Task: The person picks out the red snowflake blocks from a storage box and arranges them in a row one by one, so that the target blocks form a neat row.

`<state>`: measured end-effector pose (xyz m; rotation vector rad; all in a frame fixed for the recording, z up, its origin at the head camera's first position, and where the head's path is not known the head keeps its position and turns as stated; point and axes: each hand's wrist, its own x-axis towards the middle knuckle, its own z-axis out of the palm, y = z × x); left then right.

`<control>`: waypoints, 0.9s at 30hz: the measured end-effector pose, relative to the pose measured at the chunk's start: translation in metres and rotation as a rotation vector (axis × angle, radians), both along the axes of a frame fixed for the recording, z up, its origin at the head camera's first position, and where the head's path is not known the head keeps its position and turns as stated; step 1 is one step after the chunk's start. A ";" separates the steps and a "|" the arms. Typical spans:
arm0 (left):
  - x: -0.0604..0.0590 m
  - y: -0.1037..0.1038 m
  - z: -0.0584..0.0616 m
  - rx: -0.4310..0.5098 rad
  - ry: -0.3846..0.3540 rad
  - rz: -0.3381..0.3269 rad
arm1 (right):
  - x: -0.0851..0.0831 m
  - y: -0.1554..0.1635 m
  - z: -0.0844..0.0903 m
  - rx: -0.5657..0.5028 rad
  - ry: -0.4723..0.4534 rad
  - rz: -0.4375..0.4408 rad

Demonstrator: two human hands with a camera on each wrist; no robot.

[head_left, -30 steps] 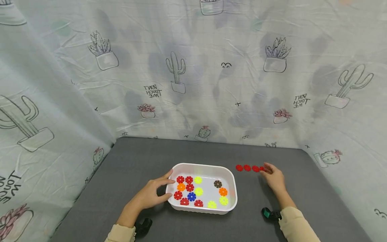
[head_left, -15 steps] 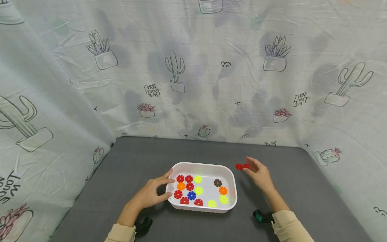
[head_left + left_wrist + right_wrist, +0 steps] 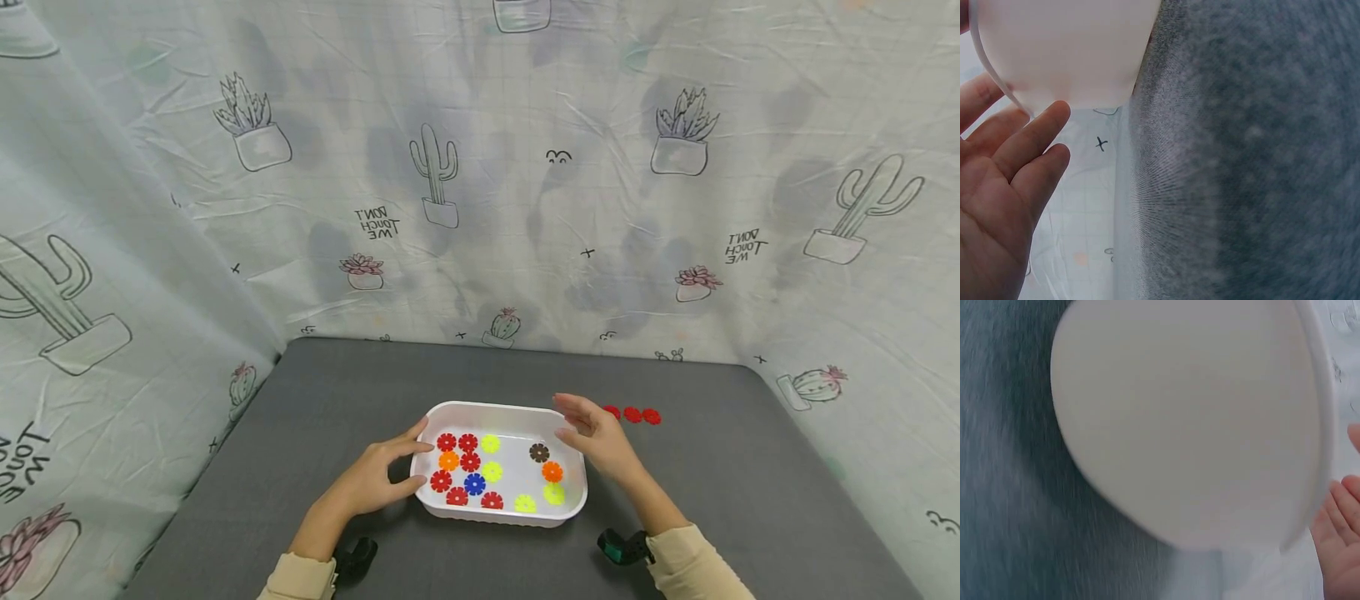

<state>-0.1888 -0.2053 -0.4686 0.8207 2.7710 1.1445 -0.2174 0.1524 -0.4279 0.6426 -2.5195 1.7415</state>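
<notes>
A white plastic tub (image 3: 495, 516) sits on the grey table, with snowflake building discs inside in red, orange, yellow, blue and brown. At its left end my left hand (image 3: 372, 481) holds the rim, thumb and index finger reaching over it. The left wrist view shows the remaining fingers of the left hand (image 3: 997, 187) extended beside the tub wall. My right hand (image 3: 600, 437) is over the tub's back right corner, fingers extended and parted, no disc visible between them. Right behind it lie red discs (image 3: 632, 414) in a row, its left end hidden by the hand.
The grey tabletop (image 3: 360, 375) extends around the tub. A hanging cloth (image 3: 480, 208) printed with cacti encloses the back and sides.
My right hand has moved left from the far end of the red disc row to the tub's right rim, uncovering the row's right-hand discs. The left hand stays in place.
</notes>
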 end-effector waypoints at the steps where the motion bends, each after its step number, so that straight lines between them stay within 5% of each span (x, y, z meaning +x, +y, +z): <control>1: 0.000 0.000 -0.001 0.002 0.007 -0.003 | 0.001 -0.004 0.000 -0.021 -0.008 0.035; 16: -0.003 -0.002 -0.006 0.001 0.050 -0.028 | -0.003 -0.042 -0.026 0.012 -0.127 0.352; 27: -0.006 -0.004 -0.004 -0.002 0.036 -0.017 | -0.005 -0.064 -0.035 0.213 -0.247 0.497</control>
